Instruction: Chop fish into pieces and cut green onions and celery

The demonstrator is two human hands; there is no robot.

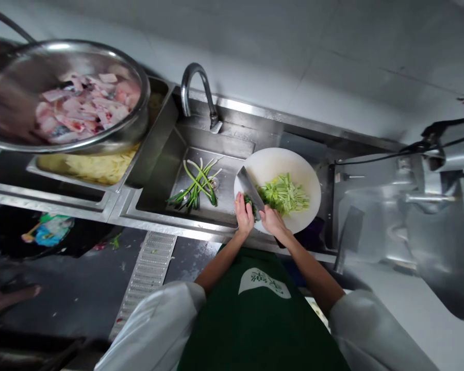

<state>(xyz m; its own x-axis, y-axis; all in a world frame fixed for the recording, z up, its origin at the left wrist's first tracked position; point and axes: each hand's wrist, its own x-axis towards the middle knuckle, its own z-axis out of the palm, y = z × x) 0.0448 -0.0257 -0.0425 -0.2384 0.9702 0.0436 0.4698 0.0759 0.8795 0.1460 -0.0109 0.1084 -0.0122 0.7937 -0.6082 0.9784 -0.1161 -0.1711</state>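
Observation:
A round white cutting board (pixel 311 172) lies across the right part of the sink. My right hand (pixel 274 221) is wrapped round the handle of a cleaver (pixel 251 188), whose blade points up and left over the board. Just left of the blade, my left hand (pixel 244 214) presses its fingers on dark green leafy stalks (pixel 251 202), partly hidden by the hand and blade. To the right of the cleaver spreads a pile of cut light green stalks (pixel 286 195). Several scallions (pixel 199 183) lie crossed in the sink basin, left of the board.
A faucet (pixel 197 77) arches over the steel sink (pixel 162 170). At the left, a large metal bowl (pixel 143 103) of raw fish pieces (pixel 87 105) rests above a tray of pale slices (pixel 100 166). A steel machine (pixel 421 221) stands at the right. A black bin (pixel 7 237) sits below.

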